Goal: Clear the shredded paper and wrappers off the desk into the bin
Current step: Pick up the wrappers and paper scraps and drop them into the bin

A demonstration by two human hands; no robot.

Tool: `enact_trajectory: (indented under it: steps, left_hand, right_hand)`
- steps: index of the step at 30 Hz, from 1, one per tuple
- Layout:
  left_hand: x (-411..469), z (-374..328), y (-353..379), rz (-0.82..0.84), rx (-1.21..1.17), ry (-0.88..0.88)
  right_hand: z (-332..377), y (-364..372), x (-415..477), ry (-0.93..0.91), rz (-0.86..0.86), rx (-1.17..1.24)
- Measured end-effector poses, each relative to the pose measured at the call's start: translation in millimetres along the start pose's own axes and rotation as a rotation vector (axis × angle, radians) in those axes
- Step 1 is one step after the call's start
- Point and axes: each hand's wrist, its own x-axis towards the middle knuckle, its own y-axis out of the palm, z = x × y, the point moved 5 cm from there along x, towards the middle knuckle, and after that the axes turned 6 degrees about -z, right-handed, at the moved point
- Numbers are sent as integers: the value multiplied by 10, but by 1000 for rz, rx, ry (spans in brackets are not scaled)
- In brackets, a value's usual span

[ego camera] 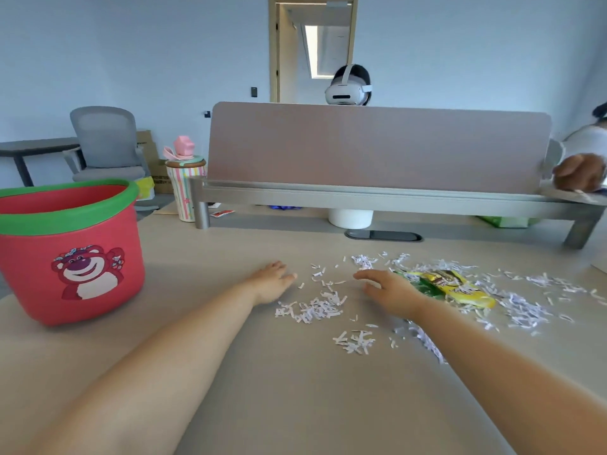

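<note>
White shredded paper [317,308] lies scattered over the middle and right of the beige desk [295,389]. A yellow and green wrapper [460,287] rests among the shreds. A red bin [70,254] with a green rim and a bear picture stands on the desk at the left. My left hand [272,280] lies flat on the desk, fingers straight, just left of the shreds. My right hand [391,290] hovers or rests over the shreds with fingers relaxed, right beside the wrapper, holding nothing.
A pink divider panel [377,149] on a grey shelf crosses the back of the desk. A striped cup [185,188] stands at its left end, a white pot [350,218] under it. A person with a headset sits behind; another person's hand [579,172] is at the far right.
</note>
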Motion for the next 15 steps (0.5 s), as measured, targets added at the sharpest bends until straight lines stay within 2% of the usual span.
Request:
enact_trajectory:
  steps: [4, 6, 8, 10, 12, 15]
  left_hand:
    - [-310, -341, 218, 195, -221, 161]
    - [-490, -340, 180, 201, -266, 211]
    - [-638, -257, 60, 113, -181, 240]
    - [-730, -128, 9, 51, 14, 212]
    - [-766, -111, 74, 79, 201, 171]
    - [-649, -398, 289, 92, 224, 206]
  right_hand:
    - [-75, -58, -86, -6, -3, -8]
    - [-88, -104, -174, -30, 2, 14]
    - [-153, -196, -280, -36, -39, 1]
    - [-279, -348, -392, -40, -147, -96]
    - [-452, -509, -508, -27, -259, -192]
    - [-638, -704, -723, 35, -324, -208]
